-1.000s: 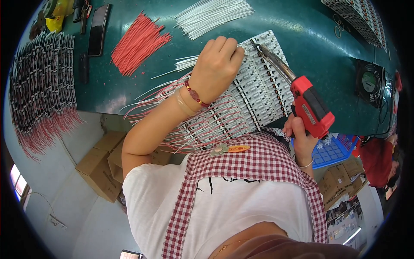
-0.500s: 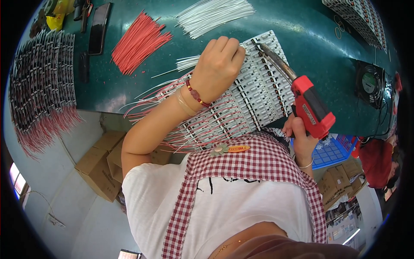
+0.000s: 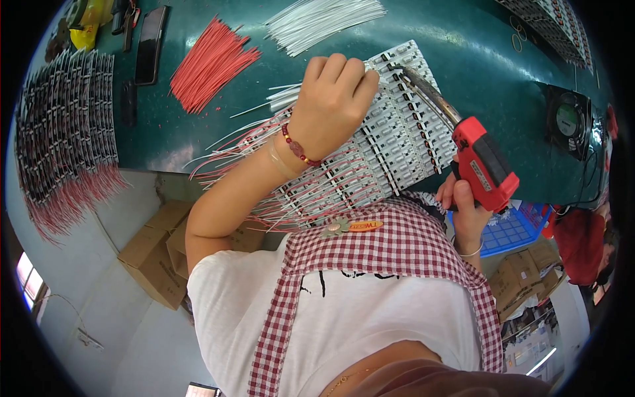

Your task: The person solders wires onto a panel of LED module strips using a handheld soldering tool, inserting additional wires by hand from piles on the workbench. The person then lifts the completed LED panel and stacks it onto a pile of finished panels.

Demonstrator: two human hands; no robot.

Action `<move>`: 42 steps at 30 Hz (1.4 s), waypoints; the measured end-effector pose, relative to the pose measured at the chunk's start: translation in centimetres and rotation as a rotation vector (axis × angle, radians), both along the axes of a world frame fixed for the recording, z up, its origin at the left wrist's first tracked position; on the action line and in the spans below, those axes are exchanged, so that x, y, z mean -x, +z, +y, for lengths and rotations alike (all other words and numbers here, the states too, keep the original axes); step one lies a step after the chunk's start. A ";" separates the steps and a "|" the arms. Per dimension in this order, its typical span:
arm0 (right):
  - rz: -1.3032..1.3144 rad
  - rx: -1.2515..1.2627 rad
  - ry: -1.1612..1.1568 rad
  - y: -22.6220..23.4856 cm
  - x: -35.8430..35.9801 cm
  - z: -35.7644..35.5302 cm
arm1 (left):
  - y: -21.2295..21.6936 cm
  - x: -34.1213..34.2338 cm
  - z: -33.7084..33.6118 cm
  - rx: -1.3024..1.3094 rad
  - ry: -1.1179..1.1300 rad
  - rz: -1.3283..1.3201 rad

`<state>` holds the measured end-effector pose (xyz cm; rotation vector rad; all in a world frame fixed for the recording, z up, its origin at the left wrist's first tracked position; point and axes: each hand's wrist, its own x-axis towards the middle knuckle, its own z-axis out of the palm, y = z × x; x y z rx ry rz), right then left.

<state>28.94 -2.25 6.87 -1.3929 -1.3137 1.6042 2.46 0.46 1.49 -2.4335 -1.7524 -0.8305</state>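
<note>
Person wearing a white short-sleeved T-shirt [image 3: 344, 317], red-and-white checked apron [image 3: 397, 245], beaded bracelet [image 3: 299, 147] circling the left wrist, thin bangle [image 3: 469, 251] circling the right

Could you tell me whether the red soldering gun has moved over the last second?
No. The red soldering gun sits at the same spot relative to the small fan, its tip on the panel of white strips.

my left hand [image 3: 334, 99] sits fisted on the panel of white strips [image 3: 390, 142], blocking its upper left corner. the soldering gun [image 3: 479, 159] in my right hand [image 3: 466, 208] slants across the panel's right edge, its tip just beside my left knuckles, so there's little gap between them. left of the panel, red wires [image 3: 208, 63] and white wires [image 3: 324, 18] crowd the green table [image 3: 489, 59]. bare green surface shows right of the gun, up to the small fan [image 3: 567, 122]. wired strips [image 3: 63, 139] fill the far left.
</note>
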 end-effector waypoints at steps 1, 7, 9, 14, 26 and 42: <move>0.001 0.001 -0.001 -0.1 -0.2 -0.1 | -0.1 -0.1 -0.1 0.001 -0.001 0.001; -0.004 0.149 0.017 -0.2 -0.7 -0.3 | -0.6 -0.4 -0.3 0.067 -0.030 -0.050; -0.056 0.153 0.015 -0.3 -0.7 -0.5 | -0.7 -0.4 -0.3 0.070 -0.027 -0.059; -0.118 0.090 0.070 -0.9 -1.3 -0.8 | -0.7 -0.4 -0.3 0.071 -0.031 -0.054; -0.040 0.015 0.024 -0.4 -0.9 -0.4 | -0.6 -0.5 -0.1 0.091 -0.029 0.010; -0.074 0.046 0.079 -1.5 -2.3 -1.6 | -0.7 -1.1 -0.9 0.077 -0.054 -0.071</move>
